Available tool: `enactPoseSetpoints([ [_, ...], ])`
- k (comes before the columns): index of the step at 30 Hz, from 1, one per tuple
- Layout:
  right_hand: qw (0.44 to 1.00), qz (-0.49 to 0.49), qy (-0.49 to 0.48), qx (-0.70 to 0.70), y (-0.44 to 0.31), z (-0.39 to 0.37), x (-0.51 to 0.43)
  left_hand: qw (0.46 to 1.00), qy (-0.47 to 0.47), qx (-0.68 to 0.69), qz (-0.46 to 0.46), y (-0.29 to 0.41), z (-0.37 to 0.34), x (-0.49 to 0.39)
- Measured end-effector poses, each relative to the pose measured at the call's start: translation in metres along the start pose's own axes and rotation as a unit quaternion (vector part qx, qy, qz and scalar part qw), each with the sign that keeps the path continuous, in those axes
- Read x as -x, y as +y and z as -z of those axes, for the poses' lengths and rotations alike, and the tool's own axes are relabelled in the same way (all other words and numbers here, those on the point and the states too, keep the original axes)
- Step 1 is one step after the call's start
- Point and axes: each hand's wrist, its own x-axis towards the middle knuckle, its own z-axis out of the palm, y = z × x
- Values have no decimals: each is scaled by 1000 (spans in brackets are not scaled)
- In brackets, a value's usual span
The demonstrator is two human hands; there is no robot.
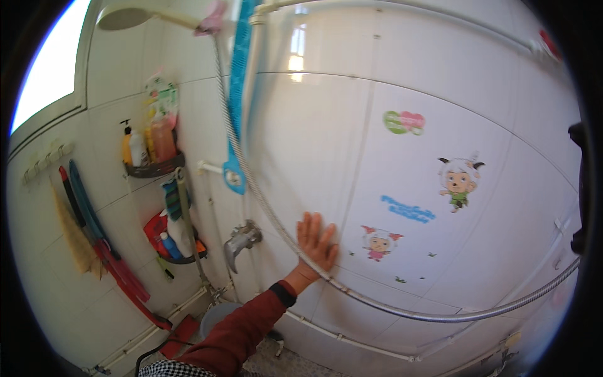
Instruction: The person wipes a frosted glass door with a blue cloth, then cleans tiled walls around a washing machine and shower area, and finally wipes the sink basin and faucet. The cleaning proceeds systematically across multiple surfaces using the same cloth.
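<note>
My left hand (316, 242) is spread against or very close to the white tiled wall (306, 141), fingers upward, holding nothing. A metal shower hose (256, 186) passes across the wrist, coming down from a pale shower head (123, 18) in a pink holder (211, 19) and curving away to the right. Left of the hand is a chrome mixer tap (242, 240). Cartoon stickers sit on the tiles to the right, the nearest a small pink-dressed figure (378, 242). A blue patterned strip (239, 80) hangs beside the upright pipe. My right hand is out of view.
Two corner shelves, an upper one (155, 168) with bottles and a lower one (186, 259), are at the left. A beige cloth (77, 235) and long-handled items hang by the window. Below are a grey basin (217, 316), a red object (181, 335) and low wall pipes (339, 337).
</note>
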Motion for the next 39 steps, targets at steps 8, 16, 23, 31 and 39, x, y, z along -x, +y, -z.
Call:
enactPoseSetpoints([
  [8, 982, 6, -186, -28, 1, -36, 162, 914, -309, 250, 76, 45, 102, 127],
  [16, 896, 71, -414, -146, -124, -98, 369, 773, -526, 303, 185, 10, 232, 185],
  [23, 801, 142, -565, -139, -162, -149, 500, 725, -473, 394, 308, -58, 288, 167],
  [31, 786, 450, -423, -36, -228, -157, 503, 872, -140, 299, 362, -171, 300, 97],
  [39, 836, 421, -351, -6, -241, -173, 441, 933, -49, 233, 271, -245, 224, -20],
])
